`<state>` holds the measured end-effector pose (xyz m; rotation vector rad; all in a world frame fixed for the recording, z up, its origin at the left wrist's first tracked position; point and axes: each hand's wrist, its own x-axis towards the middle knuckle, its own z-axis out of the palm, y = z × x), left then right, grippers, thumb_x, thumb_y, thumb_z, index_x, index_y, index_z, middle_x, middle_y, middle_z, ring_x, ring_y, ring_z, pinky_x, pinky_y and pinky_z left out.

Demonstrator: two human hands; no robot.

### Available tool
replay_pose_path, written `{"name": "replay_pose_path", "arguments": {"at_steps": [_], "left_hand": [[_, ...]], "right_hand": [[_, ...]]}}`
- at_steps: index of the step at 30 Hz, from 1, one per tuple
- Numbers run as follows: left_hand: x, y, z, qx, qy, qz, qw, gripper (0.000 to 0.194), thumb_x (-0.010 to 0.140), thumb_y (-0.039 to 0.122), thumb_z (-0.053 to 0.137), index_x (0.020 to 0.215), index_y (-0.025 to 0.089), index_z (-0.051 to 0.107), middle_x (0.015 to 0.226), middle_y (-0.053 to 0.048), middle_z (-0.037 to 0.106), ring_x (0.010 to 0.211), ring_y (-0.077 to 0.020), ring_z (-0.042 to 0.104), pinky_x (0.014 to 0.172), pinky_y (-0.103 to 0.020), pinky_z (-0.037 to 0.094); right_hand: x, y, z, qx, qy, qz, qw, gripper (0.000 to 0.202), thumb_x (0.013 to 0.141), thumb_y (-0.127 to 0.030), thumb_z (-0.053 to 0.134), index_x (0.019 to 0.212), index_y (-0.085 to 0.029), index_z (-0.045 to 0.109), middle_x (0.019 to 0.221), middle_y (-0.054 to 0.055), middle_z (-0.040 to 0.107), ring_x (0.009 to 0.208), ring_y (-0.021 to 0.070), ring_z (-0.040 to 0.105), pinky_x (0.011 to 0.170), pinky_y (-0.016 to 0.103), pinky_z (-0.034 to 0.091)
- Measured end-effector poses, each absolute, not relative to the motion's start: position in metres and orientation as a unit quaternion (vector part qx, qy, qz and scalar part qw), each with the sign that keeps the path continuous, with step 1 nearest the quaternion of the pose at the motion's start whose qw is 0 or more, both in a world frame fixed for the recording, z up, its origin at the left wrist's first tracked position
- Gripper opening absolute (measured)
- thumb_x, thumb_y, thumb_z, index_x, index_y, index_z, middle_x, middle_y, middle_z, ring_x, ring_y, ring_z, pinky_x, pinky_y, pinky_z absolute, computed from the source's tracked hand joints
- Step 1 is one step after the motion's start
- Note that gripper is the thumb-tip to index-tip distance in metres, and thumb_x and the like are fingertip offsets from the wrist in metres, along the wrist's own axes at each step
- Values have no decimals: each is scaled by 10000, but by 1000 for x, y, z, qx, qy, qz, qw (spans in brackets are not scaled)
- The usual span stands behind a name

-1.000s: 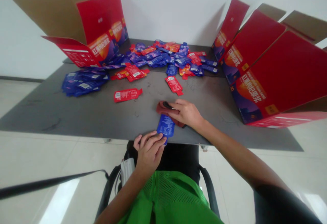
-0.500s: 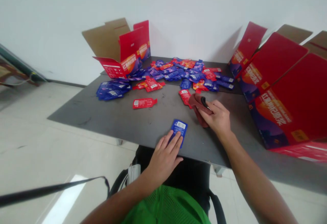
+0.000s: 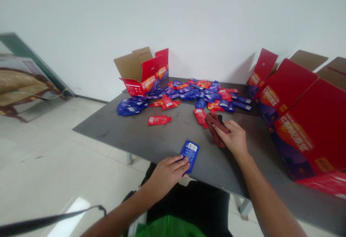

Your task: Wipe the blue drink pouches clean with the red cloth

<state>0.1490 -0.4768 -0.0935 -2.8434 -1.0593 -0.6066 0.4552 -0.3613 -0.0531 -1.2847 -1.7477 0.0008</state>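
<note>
My left hand [image 3: 171, 174] is at the table's near edge, its fingers over the lower left of a blue pouch [image 3: 192, 150] with a white barcode label. The thumb is by the pouch's bottom end, and the hand appears closed on it. My right hand [image 3: 235, 138] grips a bunched brown cloth [image 3: 216, 130]; a small black item, its kind unclear, shows at the cloth's top. Against the cloth's left side lies a red pouch [image 3: 199, 116], partly covered. Another red pouch [image 3: 159, 120] lies flat farther left.
A heap of blue and red pouches [image 3: 189, 93] spreads along the table's back. A stack of blue pouches [image 3: 132, 106] lies left, before an open red carton [image 3: 151, 75]. Larger red cartons [image 3: 294, 121] stand right on the grey table [image 3: 121, 136]. A wooden sofa [image 3: 24, 89] is far left.
The view has shifted, so the table appears lower. My left fingers have slid to the blue pouch's lower left, and the pouch is turned slightly. My right hand still holds the cloth by the red pouch.
</note>
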Motion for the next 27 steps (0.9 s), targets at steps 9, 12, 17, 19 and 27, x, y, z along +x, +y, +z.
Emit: {"name": "replay_pose_path", "arguments": {"at_steps": [9,12,17,19,27], "left_hand": [[141,-438,-17,-704,-566,-397,-162,354,1061,505,456,1048,228,675,748,-2,739,588,-170,732,574,-241,532],[146,-403,6,-592,-571,-507,-259,357,1023,554,507,1017,231,658,708,4,702,484,-159,681,463,-228,477],[161,-334,5,-360,-472,-658,-463,242,982,434,638,1022,196,635,796,-38,711,612,-184,735,443,-193,464],[164,-307,2,-317,-463,-675,-479,198,1012,382,598,1050,188,612,839,-45,708,664,-182,750,463,-187,476],[140,-196,1,-189,-475,-712,-481,312,1010,348,625,1253,154,608,1160,-89,671,942,-190,699,784,-349,613]], "right_hand": [[461,-356,-55,-542,-688,29,482,327,910,-503,685,945,-198,800,752,13,600,693,168,607,632,277,434],[465,-355,-56,-546,-679,32,490,347,906,-513,682,970,-193,800,773,21,625,722,178,623,649,279,441],[470,-352,-58,-561,-667,32,489,397,902,-563,668,939,-190,796,751,23,622,711,187,620,642,285,439],[471,-352,-58,-561,-666,37,490,409,905,-573,659,946,-190,795,765,27,630,725,190,627,650,284,443],[469,-356,-51,-559,-678,64,473,446,925,-597,625,915,-182,790,770,35,622,715,189,620,658,289,459]]}}
